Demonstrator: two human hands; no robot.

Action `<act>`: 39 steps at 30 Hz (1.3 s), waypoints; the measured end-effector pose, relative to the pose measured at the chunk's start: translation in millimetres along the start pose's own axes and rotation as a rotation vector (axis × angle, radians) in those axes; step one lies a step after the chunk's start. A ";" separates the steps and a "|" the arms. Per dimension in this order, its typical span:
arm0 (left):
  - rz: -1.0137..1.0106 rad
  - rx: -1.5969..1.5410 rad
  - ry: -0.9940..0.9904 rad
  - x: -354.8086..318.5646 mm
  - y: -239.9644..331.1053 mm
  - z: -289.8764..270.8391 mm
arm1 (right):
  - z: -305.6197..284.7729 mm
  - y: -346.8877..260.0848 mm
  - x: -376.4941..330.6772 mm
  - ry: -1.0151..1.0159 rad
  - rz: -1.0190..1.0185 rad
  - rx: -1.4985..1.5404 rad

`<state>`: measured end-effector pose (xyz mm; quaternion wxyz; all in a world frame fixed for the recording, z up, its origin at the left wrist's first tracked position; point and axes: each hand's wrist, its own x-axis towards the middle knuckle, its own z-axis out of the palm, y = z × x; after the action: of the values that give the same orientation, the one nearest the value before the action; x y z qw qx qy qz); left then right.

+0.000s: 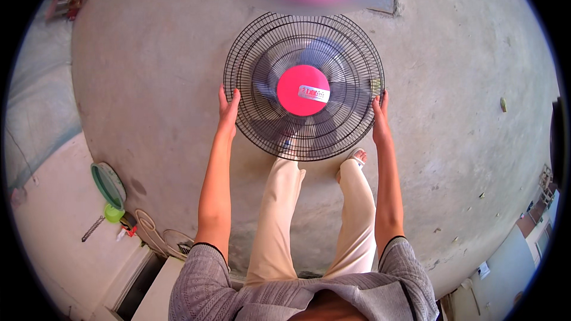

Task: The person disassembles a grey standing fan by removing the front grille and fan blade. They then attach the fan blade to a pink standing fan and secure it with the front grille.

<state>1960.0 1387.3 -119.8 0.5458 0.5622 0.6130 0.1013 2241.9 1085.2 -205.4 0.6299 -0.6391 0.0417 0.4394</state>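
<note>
Both arms reach far out over the concrete floor (pixel 148 71). The left hand (pixel 228 105) presses flat against the left rim of the round black wire fan guard (pixel 256 41), fingers extended and spread along the wires. The right hand (pixel 379 113) does the same on the right rim, fingers straight, not curled around. The guard faces up between the 2 hands, its pink centre cap (pixel 303 90) and grey blades (pixel 339 53) showing through, above the person's cream trousers (pixel 279 220) and a sandalled foot (pixel 355 156).
</note>
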 end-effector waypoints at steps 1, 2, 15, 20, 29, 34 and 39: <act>0.045 0.006 0.001 -0.7 -0.6 -4.2 | 2.8 -4.2 -5.3 0.014 -0.010 0.016; 0.091 0.010 -0.003 -0.1 0.1 -7.4 | 2.1 -7.2 -10.1 0.043 -0.047 0.015; -0.138 -0.864 -0.412 -191.4 41.3 -211.6 | 74.4 0.8 -110.4 -0.197 0.361 0.329; -0.099 -0.841 -0.075 -274.5 75.3 -248.1 | 97.7 40.3 -109.3 -0.248 0.404 0.105; 0.042 -0.469 0.205 -362.1 89.6 -274.3 | -5.4 142.6 -63.4 0.057 0.430 0.010; -0.036 -0.396 0.333 -359.3 85.7 -284.8 | 6.6 149.9 -44.6 -0.079 0.510 0.502; -0.173 -0.269 0.303 -331.8 94.9 -258.9 | -1.8 137.5 -51.3 -0.142 0.537 0.514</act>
<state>1736.5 1281.6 233.8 0.5240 0.4078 0.7151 0.2184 2128.1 1030.0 -280.0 0.6335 -0.3943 0.2728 0.6073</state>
